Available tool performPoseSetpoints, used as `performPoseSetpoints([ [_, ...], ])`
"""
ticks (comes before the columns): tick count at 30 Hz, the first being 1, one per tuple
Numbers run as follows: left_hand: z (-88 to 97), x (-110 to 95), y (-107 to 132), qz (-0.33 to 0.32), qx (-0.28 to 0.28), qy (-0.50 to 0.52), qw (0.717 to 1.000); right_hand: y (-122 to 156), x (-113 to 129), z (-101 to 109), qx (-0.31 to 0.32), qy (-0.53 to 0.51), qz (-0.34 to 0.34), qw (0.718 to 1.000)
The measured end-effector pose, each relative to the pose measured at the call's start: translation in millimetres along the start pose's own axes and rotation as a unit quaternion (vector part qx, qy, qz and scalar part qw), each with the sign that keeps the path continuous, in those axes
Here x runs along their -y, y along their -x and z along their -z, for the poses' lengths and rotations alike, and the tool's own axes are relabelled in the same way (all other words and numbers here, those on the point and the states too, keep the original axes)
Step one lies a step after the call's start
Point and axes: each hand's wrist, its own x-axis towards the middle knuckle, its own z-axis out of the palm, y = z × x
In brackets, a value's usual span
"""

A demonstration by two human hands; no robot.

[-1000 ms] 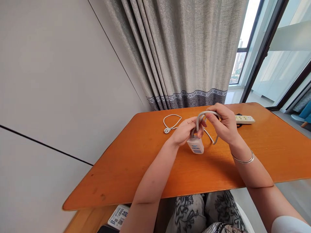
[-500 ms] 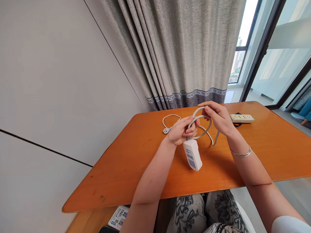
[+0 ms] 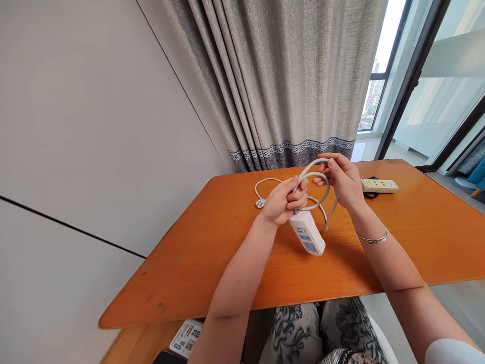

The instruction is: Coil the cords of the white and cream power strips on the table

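A white power strip (image 3: 307, 233) with blue sockets and a blue switch hangs tilted below my left hand (image 3: 285, 201). That hand is closed around the strip's grey-white cord (image 3: 328, 188), near where it enters the housing. A loop of the cord stands out to the right of my left fist. My right hand (image 3: 343, 181) pinches the cord at the top of a second, wider bend, between thumb and fingers. The cord's plug (image 3: 260, 203) lies on the table to the left, with a curve of cord behind it.
A second, cream power strip (image 3: 380, 186) with a black cord sits at the table's right rear. The orange wooden table (image 3: 189, 263) ends at a grey curtain (image 3: 295, 101) and a pale wall panel (image 3: 83, 131). A printed box (image 3: 186, 337) lies below the table's front edge.
My right hand has moved slightly up and right, drawing the cord bend wider. The hanging power strip has swung to the right and up. My left hand keeps its grip.
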Motion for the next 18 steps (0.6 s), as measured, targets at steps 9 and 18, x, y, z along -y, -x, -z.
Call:
performPoseSetpoints([
  [9,-3.6,-6,2,-0.001,0.005,0.045,0.999,1,-9,-6,-0.027,-0.07,-0.026,0.997],
  [18,-7.3,-22,10,-0.041,-0.075,0.118,0.989,1,-8,-2,0.065,0.152,0.044,0.985],
])
